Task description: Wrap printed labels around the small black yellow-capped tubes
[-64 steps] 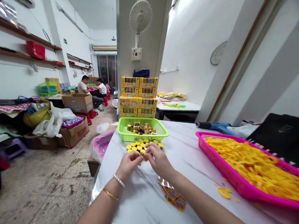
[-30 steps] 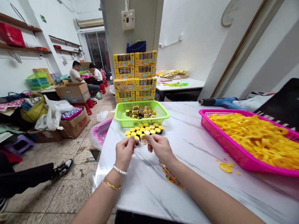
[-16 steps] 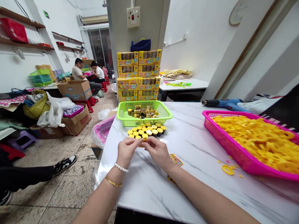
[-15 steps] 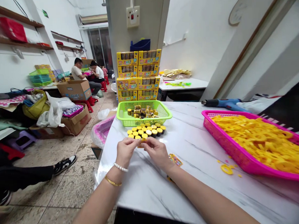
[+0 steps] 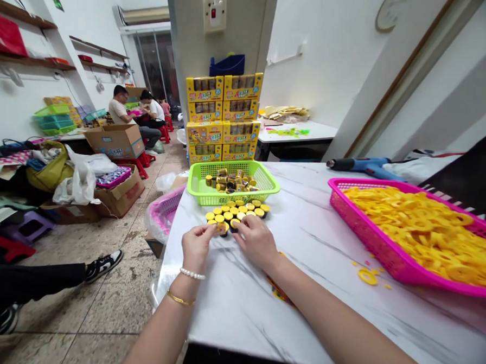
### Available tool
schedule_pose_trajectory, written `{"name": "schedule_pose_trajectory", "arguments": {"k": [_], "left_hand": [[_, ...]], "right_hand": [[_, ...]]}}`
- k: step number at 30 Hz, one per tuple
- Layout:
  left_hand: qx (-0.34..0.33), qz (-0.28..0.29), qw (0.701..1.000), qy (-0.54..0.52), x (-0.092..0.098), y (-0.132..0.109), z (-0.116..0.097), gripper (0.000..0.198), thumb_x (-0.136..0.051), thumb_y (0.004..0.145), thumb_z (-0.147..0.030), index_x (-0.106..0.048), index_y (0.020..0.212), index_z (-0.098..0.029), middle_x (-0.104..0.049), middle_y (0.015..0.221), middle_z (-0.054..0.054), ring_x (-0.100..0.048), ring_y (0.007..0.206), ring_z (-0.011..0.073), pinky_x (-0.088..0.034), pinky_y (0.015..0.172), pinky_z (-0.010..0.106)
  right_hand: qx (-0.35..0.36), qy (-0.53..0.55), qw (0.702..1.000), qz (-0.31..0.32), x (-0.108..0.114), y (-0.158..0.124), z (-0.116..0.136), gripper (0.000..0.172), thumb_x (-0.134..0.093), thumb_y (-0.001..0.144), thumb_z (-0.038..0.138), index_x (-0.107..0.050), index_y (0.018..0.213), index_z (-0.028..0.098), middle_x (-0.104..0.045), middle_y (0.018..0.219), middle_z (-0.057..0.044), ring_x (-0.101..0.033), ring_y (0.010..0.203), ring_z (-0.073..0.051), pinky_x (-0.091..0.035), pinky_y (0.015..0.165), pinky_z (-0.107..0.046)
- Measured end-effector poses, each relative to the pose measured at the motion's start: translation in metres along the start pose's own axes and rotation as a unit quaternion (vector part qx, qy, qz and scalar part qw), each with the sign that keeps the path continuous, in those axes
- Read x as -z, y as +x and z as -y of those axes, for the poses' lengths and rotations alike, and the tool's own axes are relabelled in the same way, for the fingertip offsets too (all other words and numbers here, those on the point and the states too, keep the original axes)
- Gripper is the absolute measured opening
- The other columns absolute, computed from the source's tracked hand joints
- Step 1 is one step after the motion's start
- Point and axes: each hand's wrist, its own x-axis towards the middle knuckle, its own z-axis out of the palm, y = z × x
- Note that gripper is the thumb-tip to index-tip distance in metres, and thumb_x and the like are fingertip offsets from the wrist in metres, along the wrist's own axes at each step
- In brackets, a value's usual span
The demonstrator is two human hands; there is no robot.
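Two hands meet at the near edge of a cluster of yellow-capped jars on a white table.

Largest is the table [image 5: 311, 238]; on its right sits a pink tray [image 5: 363, 235] heaped with yellow rings, and farther back a green basket [image 5: 267, 184] holding more jars. Just in front of the basket stands the jar cluster [image 5: 236, 210]. The left hand [image 5: 195, 247] and right hand [image 5: 256, 241] come together there, fingertips pinched around one small jar [image 5: 225, 227] at the cluster's near edge, touching its neighbours.
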Motion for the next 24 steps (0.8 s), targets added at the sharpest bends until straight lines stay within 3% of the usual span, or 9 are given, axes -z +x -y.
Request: {"name": "schedule_pose_trajectory", "arguments": {"k": [4, 7, 10, 13, 15, 20, 24], "left_hand": [[0.04, 0.01, 0.999, -0.021, -0.001, 0.0, -0.005, 0.046, -0.088, 0.047, -0.047, -0.074, 0.071, -0.011, -0.048, 0.042, -0.006, -0.031, 0.038, 0.0033, -0.015, 0.04, 0.02], [0.082, 0.04, 0.995, -0.032, 0.0, -0.001, -0.006, 0.048, -0.089, 0.048, -0.048, -0.069, 0.072, -0.011, -0.047, 0.042, -0.006, -0.032, 0.035, 0.0031, -0.01, 0.038, 0.019], [0.132, 0.066, 0.987, -0.062, 0.001, 0.0, -0.006, 0.048, -0.09, 0.049, -0.043, -0.064, 0.075, -0.012, -0.056, 0.051, -0.004, -0.036, 0.036, 0.0029, -0.011, 0.036, 0.017], [0.158, 0.07, 0.981, -0.09, 0.002, 0.001, -0.007, 0.047, -0.091, 0.049, -0.035, -0.062, 0.078, -0.013, -0.066, 0.064, 0.0, -0.039, 0.038, 0.0015, -0.015, 0.035, 0.015], [0.161, 0.066, 0.98, -0.099, 0.003, 0.002, -0.008, 0.046, -0.092, 0.05, -0.031, -0.061, 0.08, -0.012, -0.067, 0.067, 0.0, -0.039, 0.037, 0.0008, -0.016, 0.034, 0.015], [0.147, 0.064, 0.981, -0.111, 0.004, 0.004, -0.009, 0.046, -0.093, 0.053, -0.032, -0.06, 0.081, -0.014, -0.063, 0.063, -0.004, -0.04, 0.035, 0.001, -0.016, 0.033, 0.014], [0.169, 0.07, 0.977, -0.113, 0.004, 0.004, -0.012, 0.045, -0.094, 0.052, -0.029, -0.066, 0.083, -0.011, -0.064, 0.066, -0.003, -0.045, 0.039, 0.0009, -0.021, 0.033, 0.012]], "right_hand": [[0.035, -0.017, 0.999, 0.007, -0.002, -0.003, 0.006, 0.007, -0.061, 0.089, 0.019, -0.067, 0.092, 0.017, -0.063, 0.111, -0.013, -0.056, 0.099, -0.026, -0.045, 0.086, -0.036], [0.043, -0.012, 0.998, 0.045, -0.007, -0.004, 0.006, 0.012, -0.053, 0.091, 0.012, -0.063, 0.087, 0.016, -0.065, 0.093, -0.008, -0.058, 0.08, -0.02, -0.043, 0.072, -0.031], [0.02, -0.004, 0.999, 0.032, -0.006, -0.004, 0.004, 0.014, -0.05, 0.091, 0.01, -0.063, 0.093, 0.014, -0.064, 0.087, -0.007, -0.059, 0.08, -0.02, -0.043, 0.072, -0.031], [0.019, 0.001, 0.999, 0.03, 0.001, -0.004, 0.005, 0.023, -0.058, 0.09, 0.018, -0.062, 0.113, 0.014, -0.066, 0.102, -0.01, -0.061, 0.093, -0.024, -0.044, 0.081, -0.032], [0.016, -0.002, 0.998, 0.061, 0.006, -0.005, 0.008, 0.034, -0.065, 0.09, 0.027, -0.06, 0.123, 0.018, -0.066, 0.109, -0.009, -0.061, 0.094, -0.024, -0.044, 0.079, -0.032], [-0.06, -0.027, 0.993, 0.096, 0.002, -0.004, 0.013, 0.037, -0.072, 0.087, 0.048, -0.061, 0.106, 0.019, -0.066, 0.102, -0.008, -0.062, 0.089, -0.025, -0.04, 0.068, -0.032], [-0.106, -0.042, 0.989, 0.094, -0.008, 0.001, 0.01, 0.032, -0.072, 0.086, 0.043, -0.057, 0.098, 0.017, -0.067, 0.09, -0.009, -0.061, 0.086, -0.026, -0.038, 0.066, -0.032]]}}
